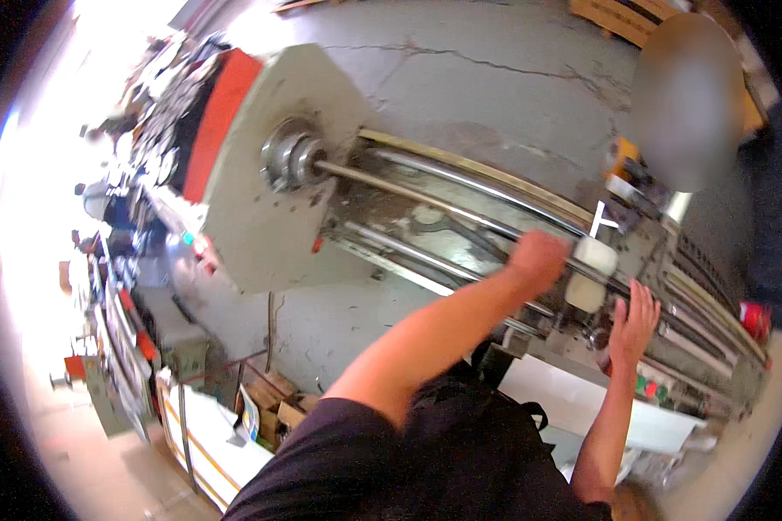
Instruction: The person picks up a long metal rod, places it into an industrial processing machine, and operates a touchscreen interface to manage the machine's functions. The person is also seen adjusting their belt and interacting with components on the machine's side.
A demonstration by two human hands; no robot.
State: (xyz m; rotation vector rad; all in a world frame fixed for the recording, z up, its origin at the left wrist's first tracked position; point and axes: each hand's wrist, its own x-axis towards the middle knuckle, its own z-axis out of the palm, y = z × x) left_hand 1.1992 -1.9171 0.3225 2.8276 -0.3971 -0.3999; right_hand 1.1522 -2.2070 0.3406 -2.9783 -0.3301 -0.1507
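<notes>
My left hand (539,260) is closed in a fist around a long metal rod (426,201), slightly smeared by motion. The rod runs from a round steel chuck (291,158) on the machine's large grey end plate (278,234) toward the lower right. Just right of that fist, a rounded white block (596,257) sits at the rod, with a second white block (585,293) below it. My right hand (636,323) has its fingers stretched out, their tips at the rod past the blocks; whether they touch it I cannot tell.
Parallel guide rails (478,187) flank the rod. A white T-shaped handle (599,219) stands behind the blocks. Before my body is a white panel (573,395) beside green and red buttons (650,387). Cardboard boxes (274,399) lie lower left, a red can (755,321) far right. A blurred oval covers the upper right.
</notes>
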